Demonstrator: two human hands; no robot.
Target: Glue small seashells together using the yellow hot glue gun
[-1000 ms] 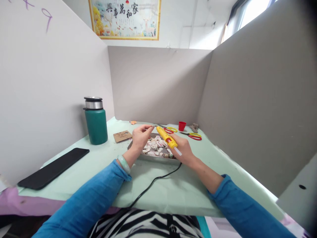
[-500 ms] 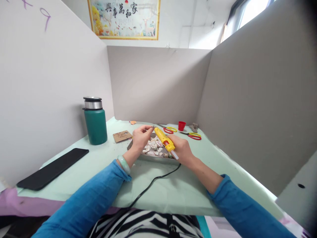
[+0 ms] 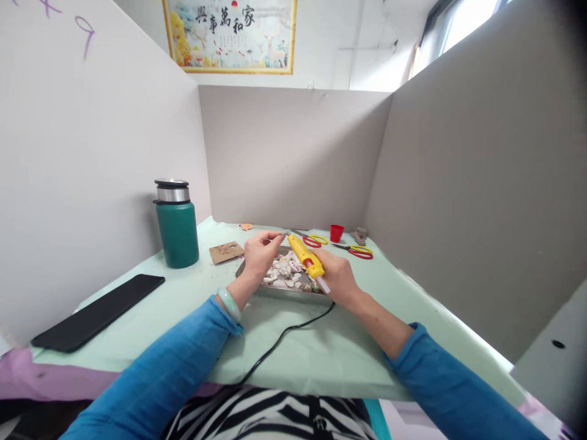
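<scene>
My right hand (image 3: 338, 275) grips a yellow hot glue gun (image 3: 306, 255), with a clear glue stick (image 3: 323, 285) poking out of its back end. The gun's nozzle points up and left, close to the fingertips of my left hand (image 3: 262, 252). That left hand is closed in a pinch; whatever sits between its fingers is too small to name. Below both hands is a metal tray (image 3: 284, 292) holding many white shells (image 3: 288, 269). A black cord (image 3: 284, 333) runs from near the gun across the table toward me.
A green bottle (image 3: 177, 232) and a black flat case (image 3: 101, 310) are on the left. Beside the tray lies a brown cardboard piece (image 3: 226, 252). Behind it are two pairs of scissors (image 3: 315, 240) and a red cup (image 3: 336, 233). Grey partitions (image 3: 293, 153) surround the table.
The glue gun's nozzle has shifted very slightly to the right, away from my left fingertips. Otherwise both hands hold nearly the same position.
</scene>
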